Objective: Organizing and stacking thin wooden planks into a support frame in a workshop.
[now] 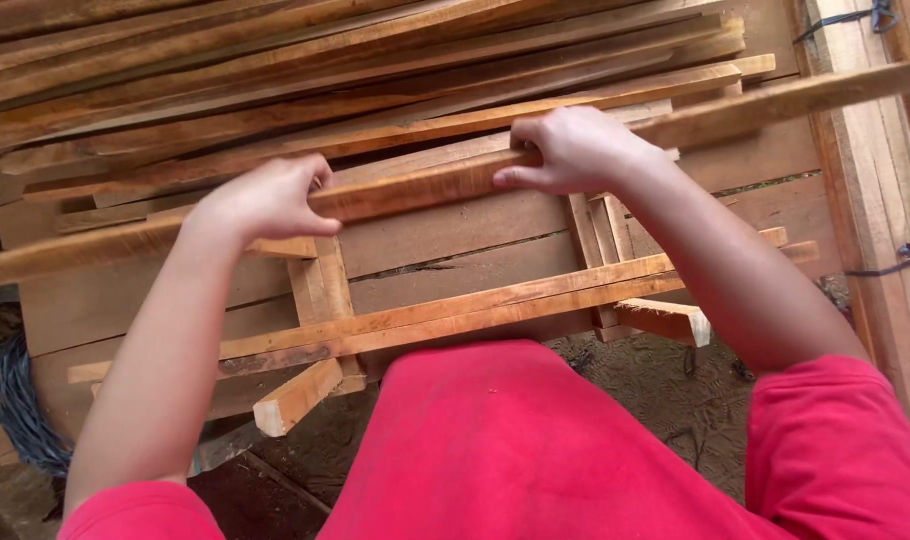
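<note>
Both my hands grip one long reddish wooden slat (425, 185) that runs across the view from lower left to upper right. My left hand (265, 200) closes over it left of centre; my right hand (575, 150) closes over it right of centre. The slat lies across a small wooden frame (455, 305) made of two upright pieces and long slats nailed across them. My red shirt fills the bottom of the view.
A large stack of rough wooden slats (275, 70) fills the top. Wide boards (455, 240) lie under the frame. A bundle of pale timber tied with black wire (875, 200) stands at the right. A dark coil (15, 410) sits at the lower left over dirt ground.
</note>
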